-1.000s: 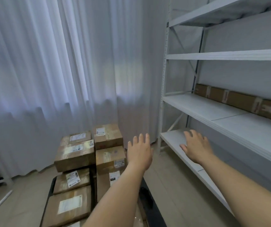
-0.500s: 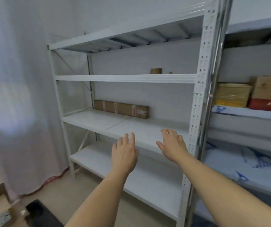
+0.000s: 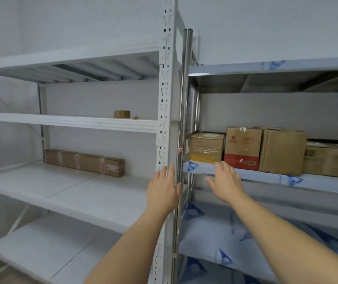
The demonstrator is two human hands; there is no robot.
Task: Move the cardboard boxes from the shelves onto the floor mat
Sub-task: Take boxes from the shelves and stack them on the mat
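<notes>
empty hands (image 3: pixel 194 187), boxes (image 3: pixel 244 148), shelves (image 3: pixel 68 124)

White shelving (image 3: pixel 68 124), brown cardboard boxes (image 3: pixel 282 151), one red-banded box (image 3: pixel 242 148), blue-printed film (image 3: pixel 221 232) on steel shelves.

small brown roll (image 3: pixel 122 114) on upper white shelf, chrome post (image 3: pixel 184 119), pale wall (image 3: pixel 266 27)

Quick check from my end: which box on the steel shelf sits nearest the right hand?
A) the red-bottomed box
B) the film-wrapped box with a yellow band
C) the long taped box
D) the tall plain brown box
B: the right hand reaches up just below the film-wrapped box with a yellow band, at the left end of the steel shelf.
</notes>
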